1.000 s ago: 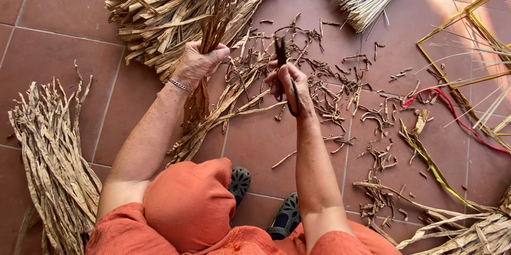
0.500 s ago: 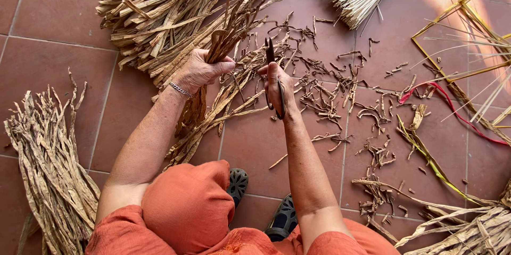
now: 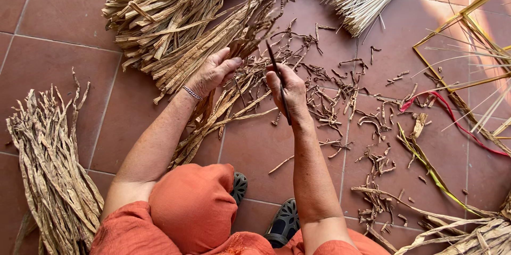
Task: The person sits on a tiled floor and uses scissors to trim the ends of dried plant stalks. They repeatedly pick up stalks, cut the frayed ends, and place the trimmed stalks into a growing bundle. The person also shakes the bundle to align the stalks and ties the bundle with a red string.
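Dark slim blade (image 3: 278, 82) upright in right hand (image 3: 287, 91), tip pointing away

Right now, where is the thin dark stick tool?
In the head view, the thin dark stick tool sits in the right hand, near the middle, beside the left hand gripping dried leaf strips.

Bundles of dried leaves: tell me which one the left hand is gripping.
The left hand grips the loose bundle running toward the knees, not the big heap above or the separate pile at far left.
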### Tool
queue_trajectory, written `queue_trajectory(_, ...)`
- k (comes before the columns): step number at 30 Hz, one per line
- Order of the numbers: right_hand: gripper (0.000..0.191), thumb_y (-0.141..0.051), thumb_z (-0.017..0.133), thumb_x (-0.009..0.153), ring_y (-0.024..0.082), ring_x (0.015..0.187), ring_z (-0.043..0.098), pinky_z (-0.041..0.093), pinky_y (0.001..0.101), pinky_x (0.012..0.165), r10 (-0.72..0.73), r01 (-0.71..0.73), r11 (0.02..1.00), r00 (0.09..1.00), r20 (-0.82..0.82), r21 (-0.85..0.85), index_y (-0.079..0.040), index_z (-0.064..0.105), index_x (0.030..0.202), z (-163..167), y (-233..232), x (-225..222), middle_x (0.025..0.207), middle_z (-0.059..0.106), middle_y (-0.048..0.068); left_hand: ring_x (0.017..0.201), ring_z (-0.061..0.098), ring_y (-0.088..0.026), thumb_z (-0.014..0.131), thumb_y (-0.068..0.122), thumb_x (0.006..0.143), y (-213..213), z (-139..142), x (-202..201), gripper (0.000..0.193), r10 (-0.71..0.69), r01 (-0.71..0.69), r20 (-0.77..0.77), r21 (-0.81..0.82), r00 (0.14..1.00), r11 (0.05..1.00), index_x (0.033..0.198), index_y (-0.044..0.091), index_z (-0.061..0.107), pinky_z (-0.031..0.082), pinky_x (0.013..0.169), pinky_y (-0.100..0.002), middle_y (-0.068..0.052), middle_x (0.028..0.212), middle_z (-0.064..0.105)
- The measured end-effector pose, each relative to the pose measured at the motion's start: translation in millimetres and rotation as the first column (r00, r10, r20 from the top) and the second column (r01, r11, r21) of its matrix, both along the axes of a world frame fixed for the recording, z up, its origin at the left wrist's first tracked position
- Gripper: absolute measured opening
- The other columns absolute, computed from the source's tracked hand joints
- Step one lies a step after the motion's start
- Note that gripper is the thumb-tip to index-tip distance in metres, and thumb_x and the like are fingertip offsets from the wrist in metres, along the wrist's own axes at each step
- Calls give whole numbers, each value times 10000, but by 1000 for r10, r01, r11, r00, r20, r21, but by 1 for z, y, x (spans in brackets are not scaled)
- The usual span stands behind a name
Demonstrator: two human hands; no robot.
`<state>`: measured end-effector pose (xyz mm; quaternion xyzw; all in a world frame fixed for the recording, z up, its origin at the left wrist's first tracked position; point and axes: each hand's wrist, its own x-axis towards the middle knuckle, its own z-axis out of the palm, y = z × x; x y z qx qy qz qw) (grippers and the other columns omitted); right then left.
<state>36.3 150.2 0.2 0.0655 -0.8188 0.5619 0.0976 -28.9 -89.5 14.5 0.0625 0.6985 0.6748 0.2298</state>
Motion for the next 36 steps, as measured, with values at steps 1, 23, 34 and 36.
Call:
queue_trajectory(1,506,-524,570,1059,152,868,677,551,306,745,-6,8,998,1000,-22,64,-65,673,1243,4,-2,2,979,690,72,651,482,7,653,366,1000,2,-2,0,319,-12,12,-11,-10,1000,1000,1222,139,669,416,553,-157,92,836,597)
queue_trajectory(23,766,-770,173,1012,175,503,563,472,378,499,-201,159,875,979,44,458,-150,597,860,-20,3,-4,571,538,43,761,581,-29,696,309,974,18,-17,4,312,-127,84,-187,-223,974,971,1222,126,742,511,671,-235,53,870,714)
queue_trajectory(34,770,-771,356,1005,200,898,715,558,355,775,-66,63,954,998,-1,292,-113,670,1254,3,9,1,1077,704,102,833,592,-41,698,301,1010,10,-15,0,302,-114,76,-214,-178,970,981,1246,116,735,525,741,-232,40,900,707)
queue_trajectory(36,746,-748,373,1012,247,943,705,514,393,818,-68,74,915,997,-29,396,-116,667,1276,8,12,0,1102,703,116,853,618,-36,711,285,993,11,-14,1,305,-119,76,-192,-218,974,973,1253,127,733,539,766,-225,30,932,732)
